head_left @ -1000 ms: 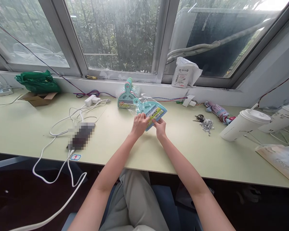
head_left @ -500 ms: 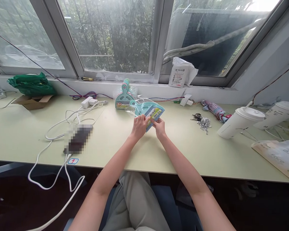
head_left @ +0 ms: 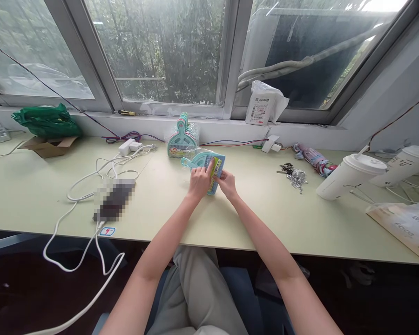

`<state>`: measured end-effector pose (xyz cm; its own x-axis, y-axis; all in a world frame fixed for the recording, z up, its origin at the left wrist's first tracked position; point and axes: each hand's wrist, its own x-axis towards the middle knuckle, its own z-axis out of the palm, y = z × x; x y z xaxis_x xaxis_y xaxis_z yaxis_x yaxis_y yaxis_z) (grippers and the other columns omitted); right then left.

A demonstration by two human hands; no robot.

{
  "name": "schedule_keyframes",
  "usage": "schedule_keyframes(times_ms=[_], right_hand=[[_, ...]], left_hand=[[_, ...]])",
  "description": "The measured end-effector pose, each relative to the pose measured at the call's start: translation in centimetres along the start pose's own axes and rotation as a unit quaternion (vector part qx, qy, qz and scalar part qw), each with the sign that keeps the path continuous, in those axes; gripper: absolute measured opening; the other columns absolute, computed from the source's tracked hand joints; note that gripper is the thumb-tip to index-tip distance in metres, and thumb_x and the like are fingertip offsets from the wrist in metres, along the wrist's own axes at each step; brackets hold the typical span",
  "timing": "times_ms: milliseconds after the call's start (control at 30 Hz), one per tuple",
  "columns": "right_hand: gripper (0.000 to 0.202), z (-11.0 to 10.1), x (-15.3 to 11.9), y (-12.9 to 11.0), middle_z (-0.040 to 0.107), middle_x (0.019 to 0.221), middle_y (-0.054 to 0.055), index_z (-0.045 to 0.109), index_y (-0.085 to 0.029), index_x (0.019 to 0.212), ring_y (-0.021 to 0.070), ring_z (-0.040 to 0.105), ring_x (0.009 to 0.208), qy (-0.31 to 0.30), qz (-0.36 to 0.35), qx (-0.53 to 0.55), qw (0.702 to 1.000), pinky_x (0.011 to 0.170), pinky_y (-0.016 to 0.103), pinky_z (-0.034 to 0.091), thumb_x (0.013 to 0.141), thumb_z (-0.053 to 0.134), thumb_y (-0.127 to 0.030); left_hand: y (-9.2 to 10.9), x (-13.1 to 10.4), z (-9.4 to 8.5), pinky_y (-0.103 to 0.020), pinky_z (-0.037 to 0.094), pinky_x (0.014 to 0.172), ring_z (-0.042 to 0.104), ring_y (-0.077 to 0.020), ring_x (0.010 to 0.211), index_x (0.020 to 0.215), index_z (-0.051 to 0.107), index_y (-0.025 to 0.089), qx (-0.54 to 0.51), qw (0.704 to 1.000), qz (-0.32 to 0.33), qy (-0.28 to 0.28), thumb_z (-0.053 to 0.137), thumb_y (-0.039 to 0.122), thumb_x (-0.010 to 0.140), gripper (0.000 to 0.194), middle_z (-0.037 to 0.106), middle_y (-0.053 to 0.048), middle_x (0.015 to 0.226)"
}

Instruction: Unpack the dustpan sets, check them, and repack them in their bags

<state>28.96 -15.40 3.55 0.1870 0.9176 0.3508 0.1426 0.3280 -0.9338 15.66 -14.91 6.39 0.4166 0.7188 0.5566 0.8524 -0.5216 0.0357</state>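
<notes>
A small mint-green dustpan [head_left: 199, 159] with a blue-bristled brush and a yellow-green label is held in front of me, its handle pointing left and its wide edge to the right. My left hand [head_left: 199, 180] grips it from the near side, the index finger stretched over the label. On the right edge, my right hand [head_left: 226, 182] pinches it between thumb and fingers. Thin clear wrapping shows around the handle. Just behind stands a stack of similar dustpans [head_left: 182, 137] in clear plastic, leaning near the wall.
White cables and a charger [head_left: 126, 147] lie left, beside a blurred-out dark device [head_left: 115, 200]. A green bag [head_left: 47, 120] rests in a cardboard box [head_left: 50, 146]. Keys [head_left: 293, 177], a folded umbrella [head_left: 312, 159] and white cups [head_left: 351, 177] stand or lie right.
The dustpan has turned clockwise and shifted slightly left, so its wide edge is now steeper. My left index finger now reaches further up over the label. Both hands keep hold.
</notes>
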Motion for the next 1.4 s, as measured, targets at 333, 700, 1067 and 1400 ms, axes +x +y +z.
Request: schedule_keyframes(times_ms=[333,700,1067,1400], right_hand=[[0.029,0.2,-0.2,-0.4,0.071,0.08,0.003,0.068,-0.017,0.083,0.0205,0.065,0.075,-0.021,-0.005,0.01,1.0,0.066,0.029,0.051,0.067,0.07,-0.041],[0.034,-0.3,0.1,-0.5,0.072,0.082,0.004,0.067,-0.016,0.084,0.0199,0.065,0.077,0.048,0.053,0.102,0.992,0.07,0.031,0.053,0.061,0.076,-0.039],[0.041,-1.1,0.4,-1.2,0.07,0.103,0.008,0.065,-0.016,0.091,0.0234,0.064,0.101,0.106,0.092,0.298,0.944,0.088,0.038,0.056,0.058,0.082,-0.032],[0.039,-1.6,0.8,-0.8,0.068,0.107,0.008,0.062,-0.018,0.099,0.0252,0.061,0.11,0.136,0.062,0.266,0.952,0.094,0.041,0.054,0.067,0.074,-0.036]], left_hand=[[0.4,-0.1,0.5,-0.036,0.032,0.079,0.056,-0.026,0.086,0.145,0.032,0.008,-0.025,0.999,-0.022,0.012,0.031,0.018,0.091,0.055,0.063,-0.013,0.086],[0.8,-0.4,1.3,-0.035,0.037,0.09,0.058,-0.0221,0.098,0.144,0.036,0.022,-0.061,0.994,0.084,0.04,0.031,0.016,0.092,0.052,0.064,-0.011,0.103],[0.0,0.9,1.1,-0.047,0.035,0.108,0.039,-0.027,0.134,0.143,0.028,0.027,-0.668,0.699,-0.23,0.112,0.061,0.055,0.08,0.077,0.044,-0.012,0.142],[1.5,0.5,1.2,-0.043,0.042,0.102,0.046,-0.0264,0.129,0.129,0.052,0.026,-0.802,0.552,-0.16,-0.159,0.06,0.045,0.083,0.05,0.049,-0.009,0.14]])
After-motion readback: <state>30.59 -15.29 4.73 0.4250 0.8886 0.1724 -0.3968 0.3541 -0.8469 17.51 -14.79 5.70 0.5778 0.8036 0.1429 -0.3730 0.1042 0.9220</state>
